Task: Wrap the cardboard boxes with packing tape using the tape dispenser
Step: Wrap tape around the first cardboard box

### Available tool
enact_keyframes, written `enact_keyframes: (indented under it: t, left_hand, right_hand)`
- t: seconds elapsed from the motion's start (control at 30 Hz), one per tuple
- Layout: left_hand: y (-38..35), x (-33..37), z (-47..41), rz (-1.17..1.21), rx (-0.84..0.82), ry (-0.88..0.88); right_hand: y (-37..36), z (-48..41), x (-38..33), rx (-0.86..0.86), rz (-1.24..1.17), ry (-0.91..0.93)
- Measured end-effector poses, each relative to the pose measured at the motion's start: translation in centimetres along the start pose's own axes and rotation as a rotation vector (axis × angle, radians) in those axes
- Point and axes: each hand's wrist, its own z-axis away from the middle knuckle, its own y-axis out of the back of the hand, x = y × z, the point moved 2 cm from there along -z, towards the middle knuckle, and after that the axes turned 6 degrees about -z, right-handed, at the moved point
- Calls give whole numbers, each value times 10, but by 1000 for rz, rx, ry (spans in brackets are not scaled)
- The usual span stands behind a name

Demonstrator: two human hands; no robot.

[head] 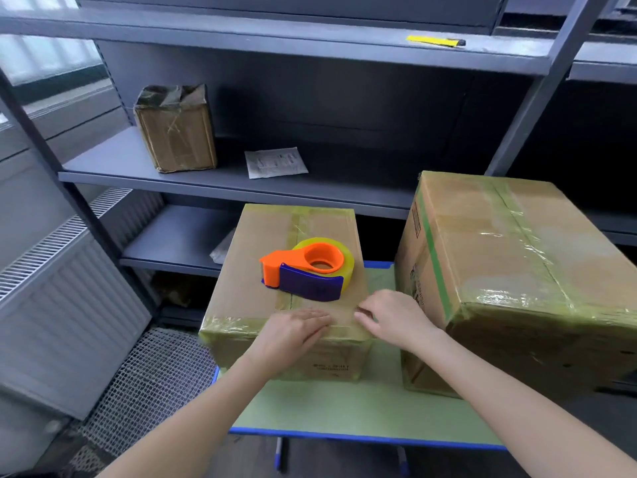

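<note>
Head view, looking down and forward. I count three cardboard boxes, one tape dispenser and two hands.

(a) Middle box (262,243), centre of the frame, stands on the green, blue-edged tabletop (344,405). Yellowish tape runs along its top seam and around its near and far top edges.

(b) Large box (499,257), right of the frame, stands on the same tabletop just beside the middle box. It is taped along its top seam and over its edges, with a green stripe down its left face.

(c) Shelf box (175,136), upper left, stands on a grey shelf (113,160). It is the smallest of the three and is wrapped in tape.

(d) Tape dispenser (306,270), orange and dark blue with one yellowish roll, lies on top of the middle box, apart from both hands.

(e) Left hand (293,331) lies flat, fingers straight, pressing on the taped near top edge of the middle box.

(f) Right hand (396,315) has its fingertips on the near right part of the same top. The fingers are loosely bent, and I cannot tell whether they pinch the tape or only touch it.

Also present: one sheet of paper (275,162) on the shelf to the right of the shelf box, one yellow knife (436,41) on the shelf above at upper right, and one radiator (62,288) at the left.
</note>
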Motion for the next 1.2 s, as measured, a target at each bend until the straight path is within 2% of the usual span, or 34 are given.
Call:
enact_keyframes:
  t: [0.13,0.27,0.33,0.47,0.67,0.9,1.1,1.2]
  left_hand:
    - [28,-31,19,-11,109,259]
    - [51,-57,39,-43,105,540]
    - [59,-64,44,4,98,610]
    - [62,-70,48,81,18,623]
    - [58,-79,55,133,27,741]
    - [52,-83,54,177,-7,741]
    - [51,-79,55,262,57,772]
    - [48,-78,52,270,34,793]
  right_hand:
    - [4,-17,-29,362,-114,5]
    - [6,-41,-50,441,-97,-45]
    - [8,-53,-57,397,-80,-48]
    - [0,-72,-63,218,-93,-76]
    - [9,-77,-63,162,-108,-107]
    - [8,-77,-65,151,-139,-123]
    - [10,-77,-67,115,-113,-95]
    - [9,-76,-68,117,-142,-119]
